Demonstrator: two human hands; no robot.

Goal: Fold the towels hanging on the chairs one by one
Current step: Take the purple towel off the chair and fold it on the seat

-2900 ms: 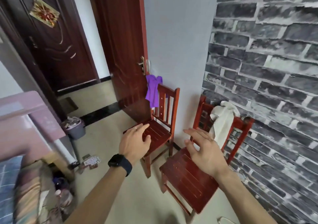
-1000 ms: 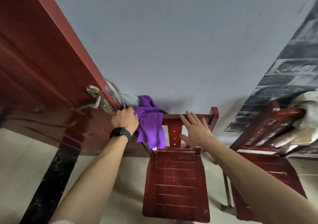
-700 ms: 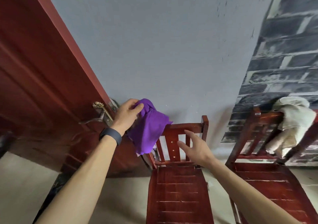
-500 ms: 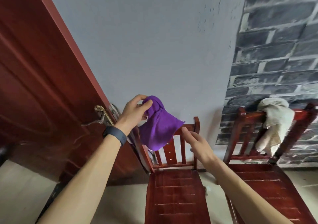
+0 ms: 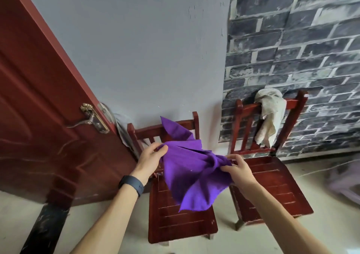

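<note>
Just below the middle of the frame, the left hand (image 5: 151, 159) pinches the upper left edge of the purple towel (image 5: 194, 173), thumb on top and fingers curled under the cloth. The right hand (image 5: 238, 170) grips a bunched fold at the towel's right side, fingers and thumb closed on it. Both hands hold the towel in the air between them, loosely spread and wrinkled; one pointed corner sticks up toward the frame's centre and a broad flap hangs toward the lower centre. A dark wristband (image 5: 132, 183) sits on the left wrist. Behind and below the towel stands the centre chair (image 5: 185, 226), dark red wood with a slatted seat and slatted back, set close to the grey wall (image 5: 146, 49). The towel hangs above its seat, and whether the cloth touches the chair I cannot tell. Just beside it, toward the right of the frame, the second chair (image 5: 276, 185) of the same make stands before the brick-patterned wall (image 5: 302, 49). Over the top rail of that chair's back the cream towel (image 5: 269, 115) is draped in a crumpled bunch, hanging down in front of the slats. A dark red door (image 5: 39, 117) fills the left of the frame, with a brass lever handle (image 5: 91, 118) near its edge. Pale floor (image 5: 321, 234) shows along the bottom.
</note>
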